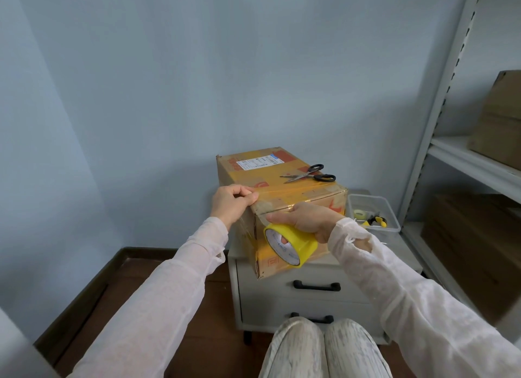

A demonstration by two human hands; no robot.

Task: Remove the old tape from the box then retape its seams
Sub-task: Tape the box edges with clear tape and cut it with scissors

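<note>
A brown cardboard box [267,174] with yellow tape and a shipping label lies on a grey drawer cabinet [310,298]. My right hand [307,218] grips a yellow tape roll [291,243] against the box's near end, fingers through the core. A clear strip of tape runs from the roll up over the near top edge. My left hand [232,201] rests at the box's near left top corner, its fingers curled and pinching the tape there. Black-handled scissors [311,174] lie on top of the box at the right.
A clear plastic bin [392,208] with a small tape roll and yellow-black tools sits on the cabinet to the right of the box. A metal shelf rack [451,152] with cardboard boxes stands at the right. Blue walls are behind; my knees are below.
</note>
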